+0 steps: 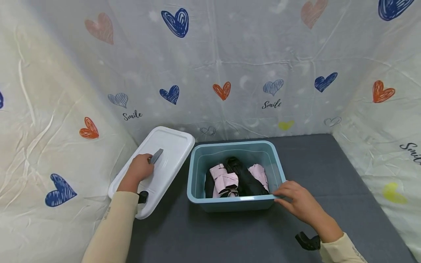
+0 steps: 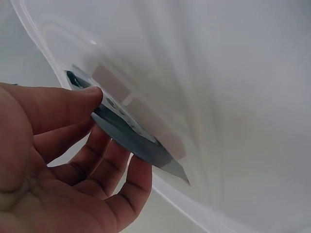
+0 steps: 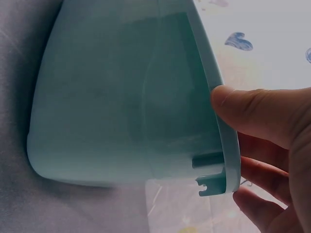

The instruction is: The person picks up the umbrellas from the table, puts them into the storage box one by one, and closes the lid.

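Note:
My left hand (image 1: pixel 141 168) pinches a thin, flat grey-blue piece (image 2: pixel 138 141) between thumb and fingers. One corner of it is pointed, and its paler face seems to carry print I cannot read. Behind it is the white lid (image 1: pixel 171 146), which slants beside the bin's left side. With thumb and fingertips, my right hand (image 1: pixel 297 201) holds the rim of a blue-green plastic bin (image 1: pixel 230 206) at the near right corner. Inside the bin lie a folded pink cloth (image 1: pixel 225 179), a black cloth bundle (image 1: pixel 246 177) and another pink cloth (image 1: pixel 259 173).
The bin stands on a dark grey table cover (image 1: pixel 315 175). Pale sheeting (image 1: pixel 230 47) printed with hearts hangs at the back and both sides. A black strap (image 1: pixel 307 241) shows at the right wrist.

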A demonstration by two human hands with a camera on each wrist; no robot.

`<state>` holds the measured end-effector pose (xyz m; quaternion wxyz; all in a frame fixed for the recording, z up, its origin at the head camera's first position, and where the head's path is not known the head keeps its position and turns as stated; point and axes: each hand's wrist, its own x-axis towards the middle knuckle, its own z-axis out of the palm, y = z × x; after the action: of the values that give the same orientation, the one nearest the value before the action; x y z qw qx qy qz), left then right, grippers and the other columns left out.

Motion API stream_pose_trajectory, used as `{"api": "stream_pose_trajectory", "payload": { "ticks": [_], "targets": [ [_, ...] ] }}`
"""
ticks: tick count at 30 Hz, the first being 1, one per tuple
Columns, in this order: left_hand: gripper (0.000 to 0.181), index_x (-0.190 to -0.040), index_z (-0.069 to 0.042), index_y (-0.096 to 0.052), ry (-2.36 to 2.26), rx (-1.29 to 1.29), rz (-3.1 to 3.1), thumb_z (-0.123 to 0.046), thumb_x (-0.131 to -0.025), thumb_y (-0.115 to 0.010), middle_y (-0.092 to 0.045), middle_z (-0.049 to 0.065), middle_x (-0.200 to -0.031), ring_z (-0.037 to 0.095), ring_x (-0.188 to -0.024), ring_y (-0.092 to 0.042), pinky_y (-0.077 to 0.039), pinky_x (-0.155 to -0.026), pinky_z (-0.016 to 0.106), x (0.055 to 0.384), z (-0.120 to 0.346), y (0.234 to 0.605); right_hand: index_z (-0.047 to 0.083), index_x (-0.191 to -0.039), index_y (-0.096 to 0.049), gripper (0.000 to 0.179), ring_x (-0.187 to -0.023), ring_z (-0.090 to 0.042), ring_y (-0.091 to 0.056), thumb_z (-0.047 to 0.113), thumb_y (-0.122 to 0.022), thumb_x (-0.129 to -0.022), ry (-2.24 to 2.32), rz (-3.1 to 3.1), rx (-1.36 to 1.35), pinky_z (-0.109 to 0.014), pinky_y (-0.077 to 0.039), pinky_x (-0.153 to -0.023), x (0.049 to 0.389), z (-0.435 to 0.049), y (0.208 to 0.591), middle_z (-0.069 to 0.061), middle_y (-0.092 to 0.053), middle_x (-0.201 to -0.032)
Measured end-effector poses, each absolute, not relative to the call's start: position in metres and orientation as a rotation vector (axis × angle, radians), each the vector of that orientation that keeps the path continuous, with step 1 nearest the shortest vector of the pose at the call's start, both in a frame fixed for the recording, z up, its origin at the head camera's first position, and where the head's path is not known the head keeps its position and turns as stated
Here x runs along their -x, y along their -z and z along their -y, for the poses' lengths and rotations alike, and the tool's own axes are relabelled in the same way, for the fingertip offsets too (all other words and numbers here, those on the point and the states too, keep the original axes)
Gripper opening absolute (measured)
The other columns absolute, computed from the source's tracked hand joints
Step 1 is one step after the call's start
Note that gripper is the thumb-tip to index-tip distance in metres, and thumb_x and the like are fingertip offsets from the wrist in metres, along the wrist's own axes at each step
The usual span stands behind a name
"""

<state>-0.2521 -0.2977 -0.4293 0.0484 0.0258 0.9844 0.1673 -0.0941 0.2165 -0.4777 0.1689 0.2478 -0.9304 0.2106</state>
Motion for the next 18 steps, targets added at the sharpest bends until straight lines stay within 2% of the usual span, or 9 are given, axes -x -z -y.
{"api": "stream_pose_trajectory", "payload": {
  "ticks": [5,9,18],
  "targets": [
    [0.048,-0.131,0.014,-0.049,-0.483,-0.139,-2.999,-0.005,-0.086,-0.043,-0.055,0.034,-0.123,0.041,-0.106,-0.056,-0.044,-0.090,0.054,0.254,0.290,0.415,0.018,-0.090,-0.075,0.024,-0.091,-0.013,-0.060,0.017,-0.084,-0.068,-0.605,2.566,-0.730,-0.035,-0.052,-0.075,0.093,-0.218,0.479,0.007,-0.067,-0.093],
    [0.048,-0.132,0.012,-0.048,-0.455,-0.165,-2.985,-0.006,-0.088,-0.045,-0.055,0.032,-0.125,0.040,-0.109,-0.055,-0.044,-0.092,0.053,0.251,0.280,0.403,0.017,-0.087,-0.074,0.026,-0.091,-0.016,-0.060,0.014,-0.086,-0.064,-0.612,2.518,-0.736,-0.036,-0.052,-0.074,0.093,-0.219,0.480,0.005,-0.066,-0.093],
    [0.045,-0.131,0.009,-0.051,-0.441,-0.291,-2.965,-0.006,-0.089,-0.049,-0.056,0.029,-0.120,0.036,-0.106,-0.055,-0.044,-0.092,0.052,0.245,0.251,0.383,0.017,-0.085,-0.074,0.027,-0.091,-0.015,-0.059,0.013,-0.086,-0.062,-0.635,2.494,-0.737,-0.036,-0.053,-0.074,0.093,-0.222,0.483,0.004,-0.065,-0.094]
  ]
}}
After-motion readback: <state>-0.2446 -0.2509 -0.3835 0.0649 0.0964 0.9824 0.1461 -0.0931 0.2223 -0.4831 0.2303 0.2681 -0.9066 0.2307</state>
